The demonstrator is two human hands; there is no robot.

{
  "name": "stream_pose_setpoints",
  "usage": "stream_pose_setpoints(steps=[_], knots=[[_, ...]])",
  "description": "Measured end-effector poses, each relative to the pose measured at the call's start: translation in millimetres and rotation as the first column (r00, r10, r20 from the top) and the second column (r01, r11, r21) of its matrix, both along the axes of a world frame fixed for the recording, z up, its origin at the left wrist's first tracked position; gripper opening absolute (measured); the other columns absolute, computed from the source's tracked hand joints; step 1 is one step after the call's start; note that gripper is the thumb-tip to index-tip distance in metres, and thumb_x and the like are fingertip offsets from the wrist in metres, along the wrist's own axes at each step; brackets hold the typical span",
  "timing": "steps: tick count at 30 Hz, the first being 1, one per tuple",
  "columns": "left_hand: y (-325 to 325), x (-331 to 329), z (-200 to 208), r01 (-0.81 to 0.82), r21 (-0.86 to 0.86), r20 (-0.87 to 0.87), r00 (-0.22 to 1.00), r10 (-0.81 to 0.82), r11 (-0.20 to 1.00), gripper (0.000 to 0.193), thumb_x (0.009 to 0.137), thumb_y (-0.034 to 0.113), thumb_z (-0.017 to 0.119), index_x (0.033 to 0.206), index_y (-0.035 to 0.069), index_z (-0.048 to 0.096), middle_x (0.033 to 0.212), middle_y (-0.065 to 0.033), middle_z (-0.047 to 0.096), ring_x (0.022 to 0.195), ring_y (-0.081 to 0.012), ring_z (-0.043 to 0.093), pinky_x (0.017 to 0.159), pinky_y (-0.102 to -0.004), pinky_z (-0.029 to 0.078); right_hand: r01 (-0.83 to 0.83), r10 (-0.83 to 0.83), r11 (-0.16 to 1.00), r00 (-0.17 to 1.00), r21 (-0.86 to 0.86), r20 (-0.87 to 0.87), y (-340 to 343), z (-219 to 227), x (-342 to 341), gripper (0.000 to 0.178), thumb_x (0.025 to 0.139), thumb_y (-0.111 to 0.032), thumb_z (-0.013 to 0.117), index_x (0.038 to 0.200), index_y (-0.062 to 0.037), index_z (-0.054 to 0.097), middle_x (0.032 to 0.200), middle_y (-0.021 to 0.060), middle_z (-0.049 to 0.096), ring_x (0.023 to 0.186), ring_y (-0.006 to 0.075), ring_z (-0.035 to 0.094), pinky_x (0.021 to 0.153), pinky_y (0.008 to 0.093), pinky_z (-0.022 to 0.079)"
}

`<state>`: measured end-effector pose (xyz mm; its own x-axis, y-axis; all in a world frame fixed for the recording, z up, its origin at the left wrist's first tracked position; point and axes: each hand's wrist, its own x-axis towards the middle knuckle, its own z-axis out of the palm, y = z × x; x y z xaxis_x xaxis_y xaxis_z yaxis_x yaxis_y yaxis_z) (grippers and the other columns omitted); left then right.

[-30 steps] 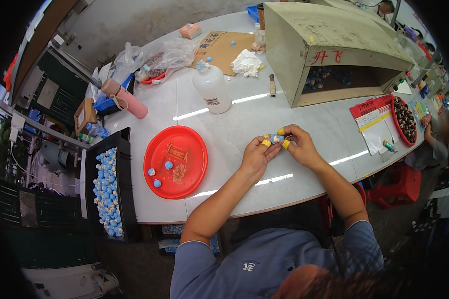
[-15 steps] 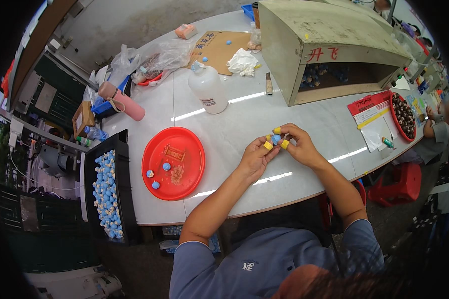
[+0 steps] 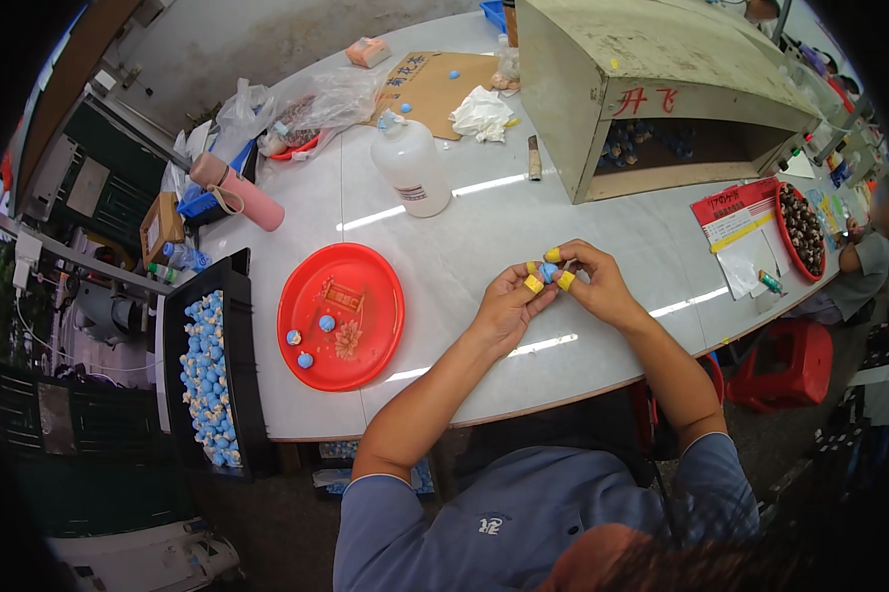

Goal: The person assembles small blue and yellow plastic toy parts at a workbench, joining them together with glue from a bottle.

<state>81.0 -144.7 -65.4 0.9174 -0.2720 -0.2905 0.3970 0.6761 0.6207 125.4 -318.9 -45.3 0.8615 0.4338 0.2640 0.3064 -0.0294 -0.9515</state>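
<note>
Above the tabletop, a small round blue piece is pinched between the fingertips of both hands. My left hand grips it from the left with thumb and fingers, and yellow tape wraps some of its fingertips. From the right, my right hand closes on the same piece, also with yellow tape on its thumb and finger. Fingers cover most of the piece. To the left lies a round red plate bearing three small blue-and-whitish balls.
A black tray full of blue balls is at the left edge. Behind stand a white bottle, a pink flask and flattened cardboard. A greenish metal box is back right; papers and a red basin lie farther right.
The view has shifted slightly. Both hands keep their pinch on the blue piece, with only a slight shift of the fingers.
</note>
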Motion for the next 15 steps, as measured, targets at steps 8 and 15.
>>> stream_pose_setpoints(steps=[8, 15], knots=[[-1.5, -0.9, -5.4, -0.03, 0.048, 0.057, 0.998, 0.028, 0.998, 0.025, 0.093, 0.011, 0.058, 0.115, 0.001, 0.049, 0.111, -0.01, 0.06, 0.101, -0.017, 0.062, 0.089, -0.025, 0.053, 0.015, -0.011, 0.997, 0.999, -0.079, 0.048, -0.9, 6.8, -1.5, 0.017, 0.079, 0.004, 0.06, 0.096, 0.0007, 0.063, 0.098, 0.0073, 0.061, 0.087, 0.0147, 0.056, 0.076, 0.0266, 0.046], [-1.9, -1.0, -4.4, -0.035, 0.095, 0.046, 0.998, 0.03, 0.995, 0.024, 0.093, 0.011, 0.058, 0.113, 0.001, 0.05, 0.111, -0.0101, 0.06, 0.1, -0.0171, 0.062, 0.088, -0.025, 0.054, -0.011, 0.018, 0.997, 0.996, -0.078, 0.09, -1.5, 9.4, -1.3, 0.019, 0.076, 0.007, 0.06, 0.094, 0.0015, 0.063, 0.097, 0.0086, 0.061, 0.087, 0.0169, 0.057, 0.079, 0.0279, 0.046]])
